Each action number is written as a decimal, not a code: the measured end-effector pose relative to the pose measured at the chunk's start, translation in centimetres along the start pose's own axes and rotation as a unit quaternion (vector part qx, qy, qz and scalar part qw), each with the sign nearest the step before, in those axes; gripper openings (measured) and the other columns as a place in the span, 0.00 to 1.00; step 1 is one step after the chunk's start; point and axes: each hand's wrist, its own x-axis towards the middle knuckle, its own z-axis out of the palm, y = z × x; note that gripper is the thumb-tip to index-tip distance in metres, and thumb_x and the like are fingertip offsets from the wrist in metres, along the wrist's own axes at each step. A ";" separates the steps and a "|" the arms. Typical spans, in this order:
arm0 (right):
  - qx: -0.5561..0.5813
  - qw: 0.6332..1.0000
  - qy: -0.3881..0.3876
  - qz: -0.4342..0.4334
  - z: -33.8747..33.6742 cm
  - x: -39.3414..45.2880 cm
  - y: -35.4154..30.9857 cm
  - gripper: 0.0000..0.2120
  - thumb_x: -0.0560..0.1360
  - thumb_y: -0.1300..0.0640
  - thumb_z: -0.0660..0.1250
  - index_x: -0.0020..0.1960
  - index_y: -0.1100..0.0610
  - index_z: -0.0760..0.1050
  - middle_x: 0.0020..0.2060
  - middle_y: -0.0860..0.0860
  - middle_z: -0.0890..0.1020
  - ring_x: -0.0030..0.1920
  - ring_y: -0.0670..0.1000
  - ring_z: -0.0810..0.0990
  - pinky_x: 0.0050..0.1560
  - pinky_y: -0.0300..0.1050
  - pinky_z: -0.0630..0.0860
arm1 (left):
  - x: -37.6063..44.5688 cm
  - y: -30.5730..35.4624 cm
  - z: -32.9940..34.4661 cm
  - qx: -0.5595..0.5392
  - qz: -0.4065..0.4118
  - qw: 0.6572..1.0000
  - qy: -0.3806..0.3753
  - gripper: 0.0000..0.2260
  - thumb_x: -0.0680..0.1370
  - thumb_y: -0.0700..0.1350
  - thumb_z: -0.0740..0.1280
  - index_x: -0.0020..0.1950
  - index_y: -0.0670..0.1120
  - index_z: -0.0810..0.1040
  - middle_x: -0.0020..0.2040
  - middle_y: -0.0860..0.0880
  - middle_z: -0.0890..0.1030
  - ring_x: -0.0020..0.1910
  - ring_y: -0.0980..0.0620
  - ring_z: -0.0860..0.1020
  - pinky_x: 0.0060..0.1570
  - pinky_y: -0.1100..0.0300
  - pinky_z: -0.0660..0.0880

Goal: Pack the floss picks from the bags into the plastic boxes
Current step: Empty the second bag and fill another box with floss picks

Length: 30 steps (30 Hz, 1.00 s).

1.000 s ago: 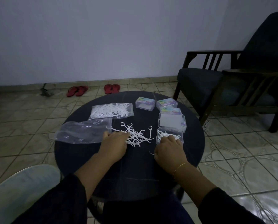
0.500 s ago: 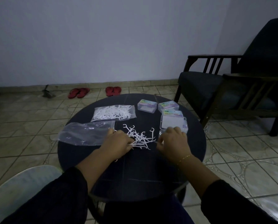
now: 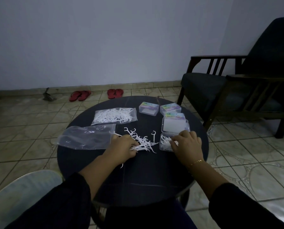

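Note:
A loose pile of white floss picks point(image 3: 143, 140) lies in the middle of the round dark table point(image 3: 148, 172). My left hand point(image 3: 122, 148) rests on the pile's left end, its fingers curled round a few picks. My right hand point(image 3: 186, 144) sits over the open clear plastic box point(image 3: 164, 143), its fingertips on the picks inside. The box's open lid point(image 3: 174, 125) lies just behind it. An emptied clear bag point(image 3: 86, 138) lies left of the pile. A full bag of picks point(image 3: 114, 115) lies behind it. Three shut boxes point(image 3: 148, 109) stand at the back right.
A dark wooden armchair point(image 3: 237, 90) stands close to the table's right side. Two pairs of red sandals point(image 3: 80, 95) lie on the tiled floor by the far wall. A pale rounded seat edge point(image 3: 22, 192) shows at the lower left.
My right hand has shifted right and toward me, and the open box with picks shows again. My left hand has closed on picks at the pile's edge.

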 end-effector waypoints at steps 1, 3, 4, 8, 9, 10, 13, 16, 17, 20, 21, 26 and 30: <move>0.008 1.000 0.003 0.005 0.0 -0.1 0.1 0.15 0.79 0.44 0.58 0.61 0.46 0.76 0.58 0.47 0.73 0.59 0.51 0.66 0.58 0.46 0.63 | 0.0 -0.1 0.0 -0.010 0.001 1.000 0.004 0.13 0.75 0.48 0.68 0.60 0.53 0.79 0.57 0.54 0.77 0.55 0.55 0.75 0.61 0.59 0.57; 0.022 1.000 0.010 0.013 0.1 -0.1 0.2 0.15 0.78 0.43 0.59 0.61 0.46 0.76 0.58 0.47 0.73 0.60 0.50 0.66 0.58 0.46 0.63 | 0.2 -0.2 -0.1 -0.025 -0.001 1.000 0.013 0.13 0.74 0.47 0.68 0.59 0.52 0.80 0.55 0.53 0.77 0.53 0.53 0.76 0.62 0.58 0.61; 0.027 0.999 0.015 0.017 0.1 -0.2 0.3 0.15 0.78 0.43 0.59 0.60 0.46 0.76 0.58 0.47 0.73 0.59 0.51 0.66 0.58 0.46 0.63 | 0.3 -0.3 -0.2 -0.032 -0.004 0.999 0.018 0.12 0.74 0.46 0.69 0.58 0.51 0.81 0.53 0.52 0.77 0.52 0.51 0.76 0.61 0.55 0.62; 0.040 0.998 0.027 0.032 -0.1 -0.2 0.5 0.15 0.78 0.43 0.60 0.60 0.46 0.77 0.57 0.47 0.73 0.59 0.50 0.66 0.57 0.46 0.63 | 0.8 -0.1 -1.0 -0.060 -0.013 0.997 0.047 0.12 0.73 0.46 0.69 0.57 0.53 0.81 0.51 0.54 0.77 0.53 0.47 0.74 0.55 0.55 0.67; 0.042 0.998 0.028 0.033 -0.2 -0.2 0.6 0.15 0.78 0.43 0.60 0.60 0.46 0.77 0.57 0.47 0.73 0.59 0.51 0.66 0.56 0.46 0.63 | 1.1 0.1 -1.3 -0.063 -0.008 0.997 0.053 0.13 0.74 0.46 0.69 0.57 0.53 0.81 0.52 0.55 0.77 0.54 0.47 0.73 0.55 0.57 0.66; 0.046 0.998 0.031 0.034 -0.2 -0.2 0.6 0.15 0.78 0.43 0.60 0.59 0.46 0.77 0.57 0.47 0.74 0.58 0.51 0.67 0.56 0.46 0.63 | 1.4 0.4 -1.6 -0.063 0.001 0.996 0.061 0.13 0.74 0.46 0.68 0.58 0.52 0.81 0.53 0.55 0.77 0.54 0.49 0.72 0.56 0.58 0.64; 0.065 0.996 0.047 0.042 -0.4 -0.2 0.8 0.14 0.78 0.44 0.61 0.57 0.47 0.79 0.56 0.48 0.75 0.58 0.52 0.67 0.53 0.46 0.63 | 2.2 1.9 -2.6 -0.048 0.033 0.995 0.086 0.12 0.76 0.46 0.67 0.59 0.51 0.80 0.54 0.54 0.77 0.53 0.53 0.69 0.55 0.61 0.58; 0.093 0.992 0.059 0.066 -0.4 -0.2 1.0 0.13 0.78 0.47 0.61 0.57 0.49 0.80 0.56 0.49 0.76 0.58 0.53 0.68 0.52 0.46 0.62 | 3.2 3.6 -2.8 -0.039 0.056 0.994 0.081 0.13 0.76 0.45 0.66 0.61 0.51 0.79 0.56 0.53 0.76 0.52 0.53 0.69 0.53 0.64 0.55; 0.102 0.990 0.061 0.076 -0.4 -0.1 1.1 0.13 0.78 0.49 0.61 0.58 0.50 0.80 0.56 0.50 0.76 0.58 0.53 0.68 0.53 0.46 0.63 | 3.6 4.2 -2.7 -0.034 0.064 0.995 0.073 0.14 0.77 0.45 0.66 0.61 0.51 0.79 0.57 0.53 0.76 0.53 0.53 0.70 0.54 0.63 0.55; 0.133 0.984 0.070 0.100 -0.3 -0.1 1.6 0.13 0.78 0.52 0.61 0.59 0.51 0.79 0.56 0.51 0.76 0.58 0.53 0.68 0.55 0.47 0.65 | 4.6 6.0 -1.7 -0.037 0.073 0.995 0.052 0.14 0.77 0.46 0.65 0.62 0.53 0.79 0.57 0.53 0.75 0.56 0.46 0.70 0.57 0.60 0.60; 0.142 0.981 0.071 0.108 -0.3 -0.1 1.8 0.13 0.79 0.52 0.61 0.60 0.51 0.78 0.56 0.51 0.76 0.58 0.53 0.68 0.56 0.47 0.65 | 5.0 6.6 -1.2 -0.039 0.071 0.996 0.043 0.14 0.77 0.46 0.65 0.63 0.54 0.78 0.58 0.54 0.75 0.56 0.45 0.68 0.55 0.60 0.61; 0.173 0.974 0.089 0.119 0.2 -0.2 3.0 0.13 0.78 0.56 0.60 0.60 0.53 0.78 0.56 0.52 0.77 0.57 0.53 0.70 0.56 0.47 0.65 | 6.6 9.2 0.7 -0.033 0.103 0.994 0.011 0.16 0.78 0.47 0.64 0.65 0.53 0.76 0.63 0.54 0.74 0.59 0.49 0.70 0.57 0.60 0.59; 0.164 0.977 0.090 0.103 0.8 -0.4 3.5 0.12 0.77 0.56 0.62 0.59 0.53 0.79 0.54 0.52 0.77 0.56 0.54 0.70 0.55 0.48 0.66 | 6.4 9.1 2.3 -0.037 0.114 0.992 0.038 0.19 0.77 0.50 0.67 0.68 0.52 0.73 0.67 0.54 0.73 0.66 0.54 0.68 0.57 0.60 0.57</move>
